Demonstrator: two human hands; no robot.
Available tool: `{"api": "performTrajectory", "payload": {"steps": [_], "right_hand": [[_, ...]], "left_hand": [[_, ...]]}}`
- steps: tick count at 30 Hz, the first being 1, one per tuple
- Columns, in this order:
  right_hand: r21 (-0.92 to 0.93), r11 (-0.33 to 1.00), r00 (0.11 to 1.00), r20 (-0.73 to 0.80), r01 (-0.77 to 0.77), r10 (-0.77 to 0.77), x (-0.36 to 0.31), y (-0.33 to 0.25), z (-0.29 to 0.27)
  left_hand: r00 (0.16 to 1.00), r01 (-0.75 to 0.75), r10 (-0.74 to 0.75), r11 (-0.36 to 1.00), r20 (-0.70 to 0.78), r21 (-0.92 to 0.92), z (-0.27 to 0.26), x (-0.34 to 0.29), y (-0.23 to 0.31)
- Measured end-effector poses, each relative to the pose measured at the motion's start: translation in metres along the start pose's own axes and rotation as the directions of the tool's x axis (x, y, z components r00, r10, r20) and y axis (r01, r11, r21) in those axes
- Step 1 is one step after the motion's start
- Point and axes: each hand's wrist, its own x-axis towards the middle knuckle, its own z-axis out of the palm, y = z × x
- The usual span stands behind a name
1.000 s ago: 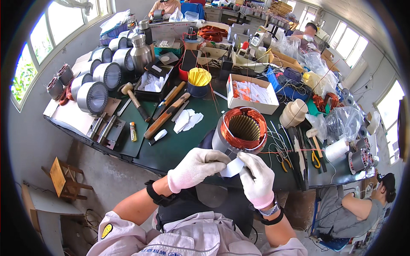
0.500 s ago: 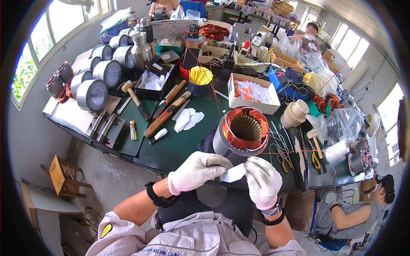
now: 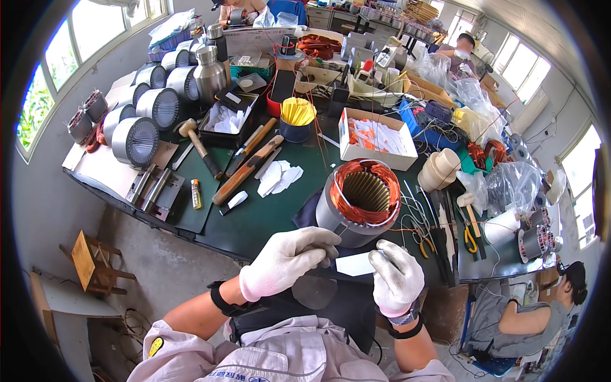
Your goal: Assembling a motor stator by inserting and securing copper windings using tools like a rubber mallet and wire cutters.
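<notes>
A small white slip of insulating paper (image 3: 355, 264) is pinched in my gloved right hand (image 3: 397, 277), in front of the stator. My gloved left hand (image 3: 289, 260) hovers at the slip's left, apart from it; its fingers are bent with the thumb a little away, and nothing shows in them. Just beyond both hands, the stator (image 3: 347, 228) stands upright on the green-topped bench. Copper windings (image 3: 342, 205) ring its top, and liners line its bore.
Loose white slips (image 3: 279, 177), a hammer (image 3: 202, 149) and wooden sticks (image 3: 248, 169) lie left of the stator. A white box (image 3: 375, 155) of slips stands behind it. Pliers (image 3: 470, 240) and scissors lie at right. Several bare stator cores (image 3: 136, 141) stand at far left. A person (image 3: 528, 312) sits at right.
My left hand has let go of the paper slip and drawn slightly left. The slip now lies flatter, held by my right hand alone, which has shifted a little right.
</notes>
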Motion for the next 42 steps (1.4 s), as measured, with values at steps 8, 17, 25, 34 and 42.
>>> {"api": "performTrajectory", "payload": {"steps": [8,17,25,34,42], "right_hand": [[0.05,0.999,0.994,0.107,-0.016,0.01,-0.002,-0.006,0.009],[0.158,0.765,0.772,-0.018,-0.625,0.635,-0.011,0.058,-0.007],[0.602,0.508,0.737,0.211,-0.615,0.642,0.028,0.105,0.04],[0.472,0.655,0.763,0.061,-0.59,0.644,0.009,0.089,0.057],[0.68,0.334,0.618,0.223,-0.652,0.754,0.019,0.081,0.025]], "left_hand": [[0.761,-0.495,0.604,0.303,0.237,0.814,0.026,0.004,0.004],[0.859,-0.193,0.457,0.706,-0.23,0.681,0.009,0.011,-0.006],[0.909,-0.117,0.327,0.796,-0.26,0.594,0.025,0.038,-0.009],[0.92,-0.066,0.268,0.825,-0.286,0.561,0.034,0.044,0.002],[0.853,-0.089,0.383,0.776,-0.355,0.625,0.023,0.062,-0.005]]}}
